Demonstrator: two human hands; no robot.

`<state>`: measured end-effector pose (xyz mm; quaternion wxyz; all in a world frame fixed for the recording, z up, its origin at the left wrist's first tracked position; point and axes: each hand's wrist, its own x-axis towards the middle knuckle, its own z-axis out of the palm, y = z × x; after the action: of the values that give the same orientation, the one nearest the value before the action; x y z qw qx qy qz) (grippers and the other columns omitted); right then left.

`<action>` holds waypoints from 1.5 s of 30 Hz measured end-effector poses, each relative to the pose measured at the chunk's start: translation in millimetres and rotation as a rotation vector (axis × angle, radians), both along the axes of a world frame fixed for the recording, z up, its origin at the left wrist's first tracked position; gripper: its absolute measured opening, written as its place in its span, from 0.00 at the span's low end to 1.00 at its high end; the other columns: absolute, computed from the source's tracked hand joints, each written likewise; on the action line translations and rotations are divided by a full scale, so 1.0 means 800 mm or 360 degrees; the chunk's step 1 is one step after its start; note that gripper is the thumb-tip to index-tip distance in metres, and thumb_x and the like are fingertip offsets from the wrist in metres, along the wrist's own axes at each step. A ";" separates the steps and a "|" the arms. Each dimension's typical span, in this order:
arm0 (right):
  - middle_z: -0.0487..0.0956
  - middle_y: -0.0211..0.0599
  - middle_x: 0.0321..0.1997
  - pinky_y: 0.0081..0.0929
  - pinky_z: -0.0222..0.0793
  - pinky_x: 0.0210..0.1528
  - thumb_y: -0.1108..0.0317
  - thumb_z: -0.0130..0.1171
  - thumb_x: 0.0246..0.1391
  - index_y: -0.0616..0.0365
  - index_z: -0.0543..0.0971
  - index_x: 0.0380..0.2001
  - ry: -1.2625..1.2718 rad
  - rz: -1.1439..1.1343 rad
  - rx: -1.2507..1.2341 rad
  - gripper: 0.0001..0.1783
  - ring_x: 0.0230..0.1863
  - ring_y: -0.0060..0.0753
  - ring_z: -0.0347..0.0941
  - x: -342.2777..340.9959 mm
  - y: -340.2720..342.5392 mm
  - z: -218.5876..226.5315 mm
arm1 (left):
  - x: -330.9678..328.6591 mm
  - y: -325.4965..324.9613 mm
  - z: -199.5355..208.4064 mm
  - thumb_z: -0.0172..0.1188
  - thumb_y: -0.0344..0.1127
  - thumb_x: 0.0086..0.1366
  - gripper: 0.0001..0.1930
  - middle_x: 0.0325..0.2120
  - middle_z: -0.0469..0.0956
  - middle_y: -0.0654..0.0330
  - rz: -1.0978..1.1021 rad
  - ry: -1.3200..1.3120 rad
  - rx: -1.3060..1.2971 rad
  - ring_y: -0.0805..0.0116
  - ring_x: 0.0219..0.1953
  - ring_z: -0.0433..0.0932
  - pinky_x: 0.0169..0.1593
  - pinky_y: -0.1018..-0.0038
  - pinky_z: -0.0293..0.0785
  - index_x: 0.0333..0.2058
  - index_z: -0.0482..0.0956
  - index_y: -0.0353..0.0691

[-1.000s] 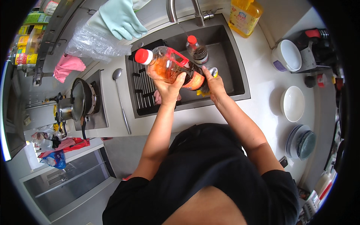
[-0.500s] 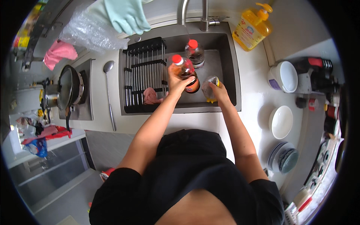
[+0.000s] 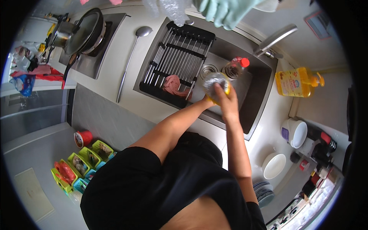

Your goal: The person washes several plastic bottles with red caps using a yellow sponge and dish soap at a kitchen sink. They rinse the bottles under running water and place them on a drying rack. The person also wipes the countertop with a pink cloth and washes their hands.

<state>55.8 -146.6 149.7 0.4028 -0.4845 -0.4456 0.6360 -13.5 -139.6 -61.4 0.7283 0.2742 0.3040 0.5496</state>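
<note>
My right hand [image 3: 229, 105] grips a clear, shiny round container with yellow edges [image 3: 214, 85], held over the sink [image 3: 258, 111]. Its fingers lie across the side of the container. My left hand [image 3: 208, 102] is at the container's near lower side, its fingers mostly hidden behind it, so I can't see what they hold. Just beyond, a clear bottle with a red cap [image 3: 235, 68] stands tilted-looking in the basin, with dark contents or a label showing. A metal drain [image 3: 208, 71] lies beside the container.
A black-framed drying rack [image 3: 178, 53] covers the sink's left part, with a pink cloth [image 3: 173, 84] on it. Around are a tap [image 3: 276, 40], yellow soap bottle [image 3: 293, 82], ladle [image 3: 143, 31], pan [image 3: 84, 32], white bucket [image 3: 297, 132], white bowl [image 3: 274, 165] and green gloves [image 3: 226, 11].
My view has turned, swinging the sink round. The red-capped bottle my left hand held no longer shows in it. My hands have come together at the clear container.
</note>
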 end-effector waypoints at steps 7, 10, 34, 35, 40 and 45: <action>0.71 0.57 0.51 0.38 0.61 0.58 0.59 0.62 0.47 0.59 0.62 0.57 -0.0848 0.0753 0.0528 0.36 0.57 0.55 0.64 -0.108 0.017 -0.034 | -0.014 -0.019 0.012 0.78 0.37 0.29 0.59 0.56 0.61 0.49 -0.0105 0.1481 0.0496 0.56 0.58 0.63 0.60 0.67 0.60 0.61 0.50 0.37; 0.73 0.50 0.49 0.36 0.63 0.56 0.68 0.62 0.47 0.61 0.70 0.50 -0.0676 0.0392 0.1036 0.26 0.53 0.51 0.69 -0.094 0.014 -0.026 | -0.031 -0.016 0.064 0.77 0.40 0.35 0.56 0.53 0.63 0.51 0.0002 0.1768 0.0679 0.61 0.58 0.62 0.62 0.67 0.56 0.62 0.51 0.36; 0.81 0.45 0.30 0.36 0.70 0.40 0.61 0.50 0.56 0.59 0.81 0.36 -0.1751 -0.0768 0.0338 0.15 0.34 0.45 0.78 0.238 0.296 -0.039 | 0.017 0.216 0.270 0.47 0.45 0.68 0.19 0.19 0.75 0.59 -0.0856 0.1178 -0.0153 0.75 0.17 0.72 0.19 0.82 0.67 0.27 0.74 0.35; 0.81 0.45 0.31 0.37 0.70 0.41 0.62 0.50 0.55 0.58 0.81 0.35 -0.1755 -0.0728 0.0320 0.14 0.35 0.46 0.78 0.239 0.299 -0.039 | 0.019 0.225 0.264 0.47 0.46 0.68 0.20 0.18 0.74 0.59 -0.0944 0.1223 -0.0194 0.75 0.16 0.71 0.17 0.82 0.65 0.26 0.73 0.35; 0.79 0.51 0.38 0.37 0.69 0.47 0.61 0.51 0.55 0.57 0.81 0.36 -0.1776 -0.0833 0.0232 0.14 0.44 0.51 0.75 0.249 0.316 -0.062 | 0.042 0.246 0.255 0.49 0.45 0.67 0.20 0.15 0.72 0.56 -0.1079 0.1310 -0.0407 0.76 0.12 0.67 0.09 0.85 0.52 0.23 0.71 0.35; 0.78 0.51 0.40 0.38 0.69 0.48 0.62 0.50 0.55 0.58 0.81 0.36 -0.1877 -0.0865 0.0229 0.15 0.45 0.51 0.75 0.238 0.314 -0.054 | 0.052 0.249 0.265 0.49 0.43 0.67 0.19 0.15 0.71 0.55 -0.1109 0.1423 -0.0498 0.76 0.11 0.64 0.09 0.85 0.50 0.24 0.71 0.33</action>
<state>245.8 104.6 106.4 0.2685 -0.8193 -0.4950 0.1076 27.7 59.7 150.3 0.6990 0.4523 0.5510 0.0573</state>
